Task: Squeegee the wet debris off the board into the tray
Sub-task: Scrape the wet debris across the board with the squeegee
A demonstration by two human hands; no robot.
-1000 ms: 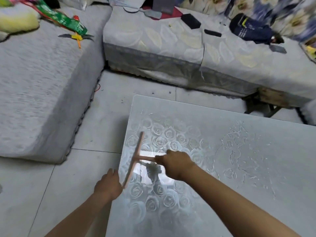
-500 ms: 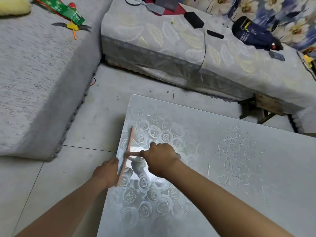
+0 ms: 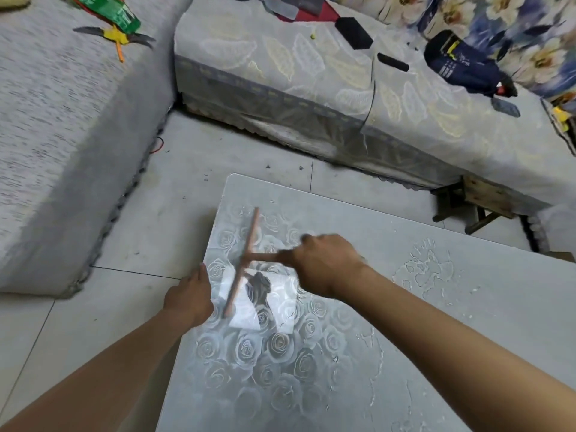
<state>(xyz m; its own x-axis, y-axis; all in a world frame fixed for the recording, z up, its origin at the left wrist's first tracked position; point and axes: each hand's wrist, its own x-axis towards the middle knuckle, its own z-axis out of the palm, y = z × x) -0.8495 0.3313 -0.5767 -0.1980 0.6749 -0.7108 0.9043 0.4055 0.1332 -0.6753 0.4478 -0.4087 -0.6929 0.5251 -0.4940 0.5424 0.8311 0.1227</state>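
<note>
Grips the stem of the slim pinkish-brown T-shaped squeegee [image 3: 246, 263] in the right hand [image 3: 324, 263], clamped round it. Holds the blade over the glossy grey rose-patterned board [image 3: 343, 369], near its left edge. Rests the left hand [image 3: 190, 299] at that edge, just beside the blade's near end; cannot tell its grip.

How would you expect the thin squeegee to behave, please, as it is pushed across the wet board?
The squeegee is probably stiff: its long blade looks straight while gripped by the right hand. It seems light, being slender and held by one hand. On the wet, glossy board it should glide easily, perhaps skidding.
</note>
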